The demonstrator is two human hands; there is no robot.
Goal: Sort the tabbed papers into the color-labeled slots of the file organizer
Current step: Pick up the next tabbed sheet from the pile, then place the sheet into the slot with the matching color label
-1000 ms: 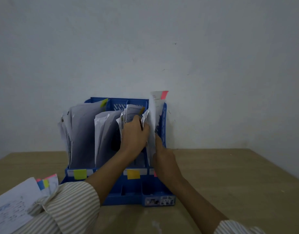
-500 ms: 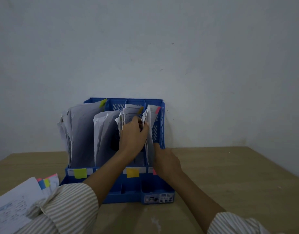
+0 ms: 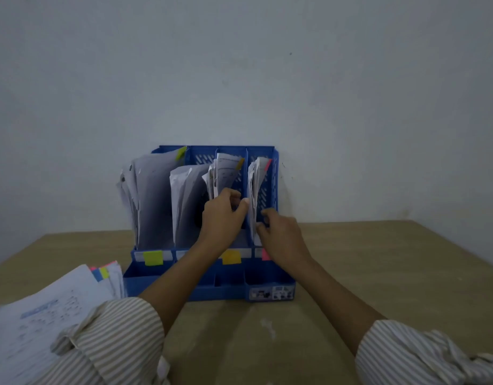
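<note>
The wall (image 3: 267,65) is plain and pale and fills the upper part of the view. Below it the wooden worktop (image 3: 392,268) reaches to the wall. On the worktop, against the wall, stands the blue file organizer (image 3: 209,287) with four upright slots and small open trays at its front.

To the left of the organizer a loose pile of tabbed papers (image 3: 45,315) lies flat on the worktop, with pink, blue and green tabs showing at its far edge. A striped sleeve (image 3: 109,340) covers part of this pile.

Sheets stand in all four slots. The papers in the rightmost slot (image 3: 255,190) carry a pink tab (image 3: 267,164) at the top; the papers in the third slot (image 3: 224,173) carry an orange tab.

The left hand (image 3: 223,215) is at the third slot, its fingers curled on the edge of the sheets there and its thumb stretched toward the rightmost bundle. The right hand (image 3: 281,234) is at the front of the rightmost slot, fingers loosely bent near the lower edge of the papers; I cannot tell if it grips them.

On the front rail sit the green label (image 3: 153,257), the orange label (image 3: 231,257) and the pink label (image 3: 265,254), this last one partly hidden by the right wrist.
</note>
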